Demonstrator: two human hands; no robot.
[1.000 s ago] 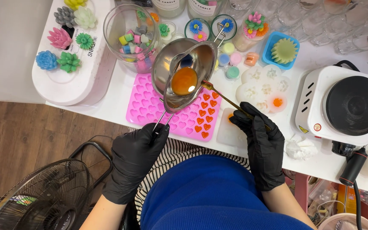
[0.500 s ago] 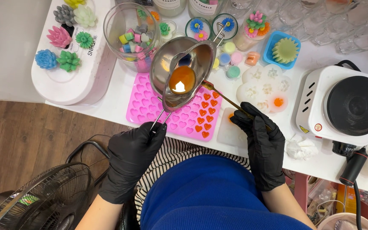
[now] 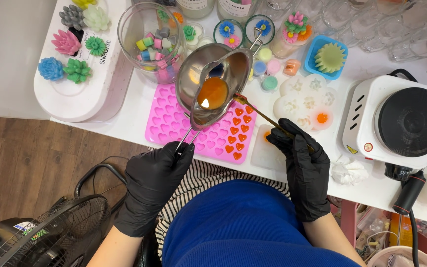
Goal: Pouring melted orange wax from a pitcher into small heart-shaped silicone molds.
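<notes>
Gripping a steel melting pot [image 3: 213, 84] of orange liquid (probably wax), left hand [image 3: 156, 173]; right hand [image 3: 302, 160] clasps a stick [image 3: 258, 112].

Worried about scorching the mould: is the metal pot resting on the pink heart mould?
Cannot tell. The head view looks straight down, so the metal pot overlaps the pink heart mould.

From my feed I see a white worktop [image 3: 139, 111] running across the upper frame, evenly and brightly lit. Below its edge on the left lies a dark brown wood-plank floor [image 3: 30, 153]. A black wire-guard fan [image 3: 50, 237] stands on that floor at the lower left. A pale grey surface [image 3: 6, 49] fills the upper left corner.
</notes>
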